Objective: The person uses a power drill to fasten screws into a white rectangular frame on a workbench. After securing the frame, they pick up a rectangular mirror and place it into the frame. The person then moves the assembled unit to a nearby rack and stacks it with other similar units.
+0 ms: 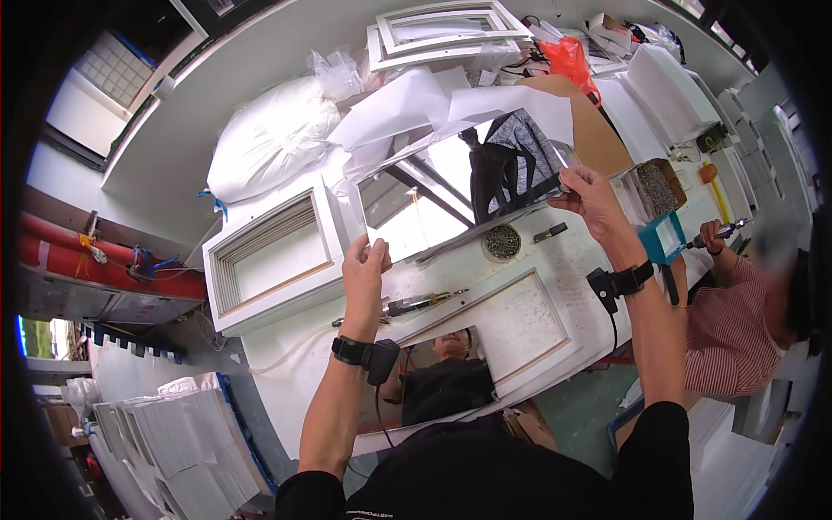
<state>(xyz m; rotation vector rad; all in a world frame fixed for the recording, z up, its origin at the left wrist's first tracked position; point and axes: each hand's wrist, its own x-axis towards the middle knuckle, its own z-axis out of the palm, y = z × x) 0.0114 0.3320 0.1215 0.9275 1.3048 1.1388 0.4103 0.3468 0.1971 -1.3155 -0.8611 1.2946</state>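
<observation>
A rectangular mirror panel [416, 212] is tilted up over the far part of the table, reflecting a dark figure and bright windows. My left hand [366, 273] pinches its lower left edge, and my right hand [593, 201] grips its right end. Nearer to me lies a white frame [568, 340]. A second mirror [446, 386] lies at its left part and reflects a person. Between my left hand and that frame rests a power screwdriver [418, 304]. A round tub of small screws [501, 243] stands below the raised panel, beside a black marker [549, 232].
Stacked white frames [325, 282] stand at the left, with a large white bag [273, 139] behind. White sheets [394, 108] and more frames [446, 26] are at the back. On the right, a co-worker [737, 321] holds a screwdriver near a blue box [661, 237] and a screw tray [656, 186].
</observation>
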